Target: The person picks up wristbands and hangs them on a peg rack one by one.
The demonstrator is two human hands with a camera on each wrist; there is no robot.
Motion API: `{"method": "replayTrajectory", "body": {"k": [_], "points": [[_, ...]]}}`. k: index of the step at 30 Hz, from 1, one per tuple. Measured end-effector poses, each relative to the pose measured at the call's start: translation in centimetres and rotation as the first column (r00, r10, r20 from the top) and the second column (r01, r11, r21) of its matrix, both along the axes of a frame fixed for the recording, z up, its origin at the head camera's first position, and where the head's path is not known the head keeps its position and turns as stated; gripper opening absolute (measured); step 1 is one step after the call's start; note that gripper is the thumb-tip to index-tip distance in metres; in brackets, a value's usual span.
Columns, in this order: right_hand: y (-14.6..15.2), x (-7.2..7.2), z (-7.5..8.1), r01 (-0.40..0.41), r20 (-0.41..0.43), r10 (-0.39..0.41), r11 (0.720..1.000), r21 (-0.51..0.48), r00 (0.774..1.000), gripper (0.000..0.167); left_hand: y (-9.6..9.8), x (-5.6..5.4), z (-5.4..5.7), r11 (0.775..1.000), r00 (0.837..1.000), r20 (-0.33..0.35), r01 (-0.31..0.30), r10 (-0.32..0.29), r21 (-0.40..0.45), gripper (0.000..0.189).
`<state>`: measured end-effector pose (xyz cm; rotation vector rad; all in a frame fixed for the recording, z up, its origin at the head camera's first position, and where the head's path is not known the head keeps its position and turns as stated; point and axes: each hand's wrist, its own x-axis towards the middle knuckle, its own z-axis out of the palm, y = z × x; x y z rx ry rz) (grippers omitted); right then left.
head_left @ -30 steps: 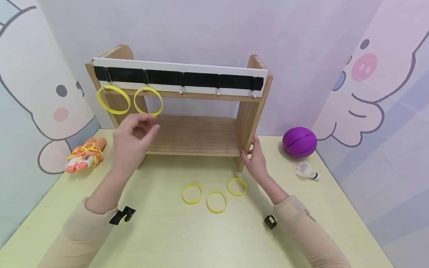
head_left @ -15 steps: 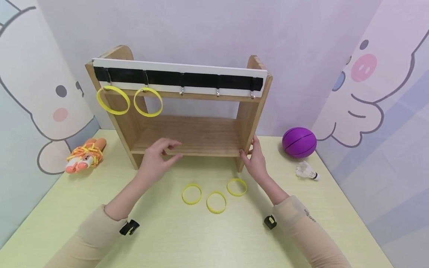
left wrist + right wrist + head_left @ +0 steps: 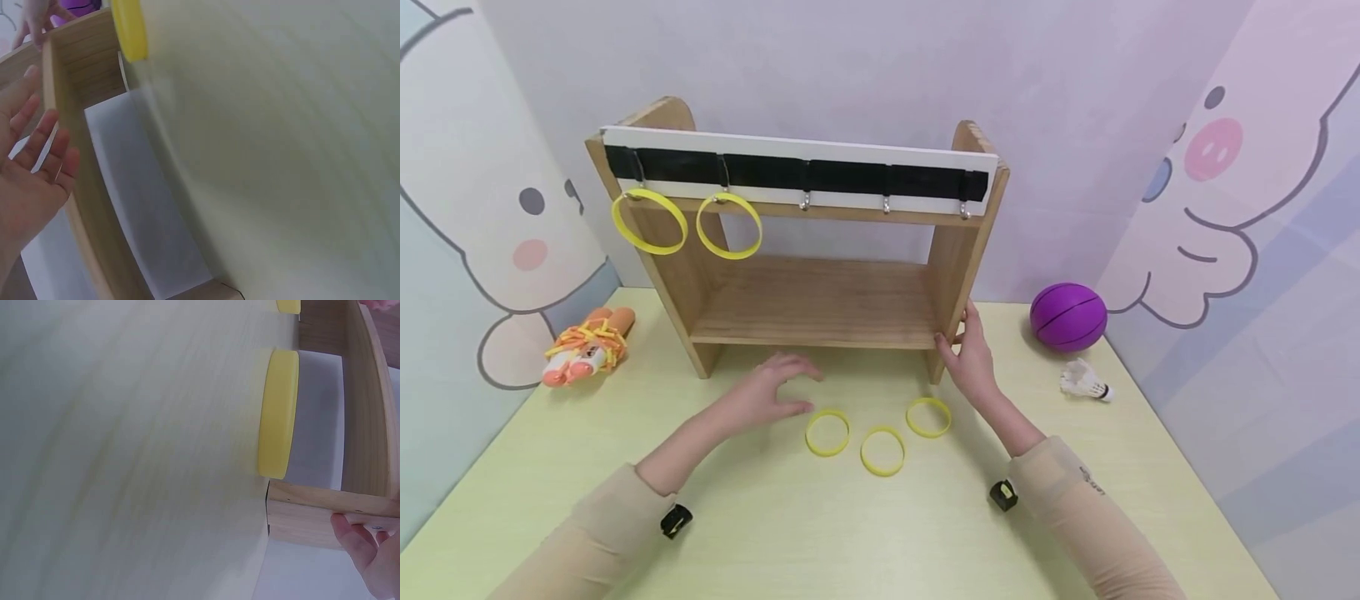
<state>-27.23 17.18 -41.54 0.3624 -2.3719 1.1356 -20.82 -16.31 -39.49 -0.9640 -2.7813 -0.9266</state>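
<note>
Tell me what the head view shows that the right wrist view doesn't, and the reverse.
Only the head view: hooks, two hung rings, purple ball, shuttlecock and orange-maned toy. Only the right wrist view: the lower board's underside. Both: the right hand holding the wooden shelf, and yellow rings on the table.

The wooden shelf (image 3: 816,300) stands upright; the right hand (image 3: 973,362) grips its right side panel. The white rail (image 3: 850,151), with a black band (image 3: 763,171) and five metal hooks (image 3: 805,201), spans the upper front. One thin yellow ring (image 3: 658,249) hangs from the leftmost hook, a second ring (image 3: 733,255) from the adjacent hook. Three matching rings (image 3: 882,473) lie flat before the shelf, mutually apart; the left hand (image 3: 767,392) is just beside the leftmost.
</note>
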Motion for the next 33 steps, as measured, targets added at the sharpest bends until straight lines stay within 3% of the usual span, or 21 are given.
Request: {"method": "replayTrajectory", "body": {"k": [8, 16, 24, 33], "points": [[0.0, 0.1, 0.1, 0.012, 0.006, -0.012, 1.0, 0.014, 1.0, 0.07, -0.6, -0.5, -2.1, 0.987, 0.992, -0.004, 0.125, -0.126, -0.105, 0.041], [-0.1, 0.2, 0.2, 0.018, 0.006, -0.018, 1.0, 0.012, 1.0, 0.07, -1.0, -0.6, -3.0, 0.96, 0.973, 0.099, 0.223, -0.209, -0.167, 0.036], [-0.1, 0.2, 0.2, 0.014, 0.034, -0.014, 1.0, 0.001, 0.999, 0.07, -0.9, -1.0, -3.9, 0.945, 0.958, 0.152, 0.268, -0.242, -0.185, 0.03], [0.0, 0.1, 0.1, 0.012, 0.029, -0.012, 1.0, -0.004, 1.0, 0.069, -0.5, -1.0, -3.8, 0.961, 0.968, 0.132, 0.233, -0.214, -0.148, 0.019]]}}
